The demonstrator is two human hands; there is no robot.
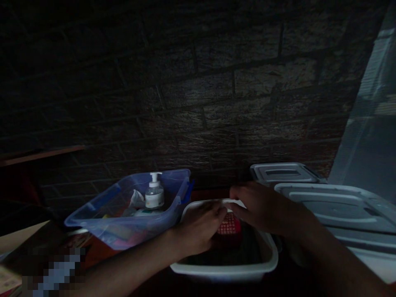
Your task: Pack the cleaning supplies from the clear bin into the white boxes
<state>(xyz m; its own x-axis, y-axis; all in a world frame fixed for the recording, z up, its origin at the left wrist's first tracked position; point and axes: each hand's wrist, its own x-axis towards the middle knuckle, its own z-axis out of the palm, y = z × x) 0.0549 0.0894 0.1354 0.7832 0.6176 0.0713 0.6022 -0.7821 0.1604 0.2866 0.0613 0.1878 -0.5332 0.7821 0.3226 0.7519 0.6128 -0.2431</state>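
A red object with a pale grid pattern on its front (229, 226) stands inside a white plastic tub (224, 270); its kind is hard to tell in the dim light. My left hand (202, 227) is closed at its upper left side, fingers bent over the edge. Coming from the right, my right hand (261, 204) is curled near the object's top, thumb pointing toward the left fingertips. Whatever lies between the right thumb and fingers is too dark to make out. Dark contents fill the lower part of the tub.
Left of the tub is a translucent blue bin (111, 225) holding a pump bottle (154, 196) and other items. Grey-lidded storage boxes (334, 206) stand at the right. A stone-block wall (198, 103) rises behind; cardboard (24, 243) lies at the lower left.
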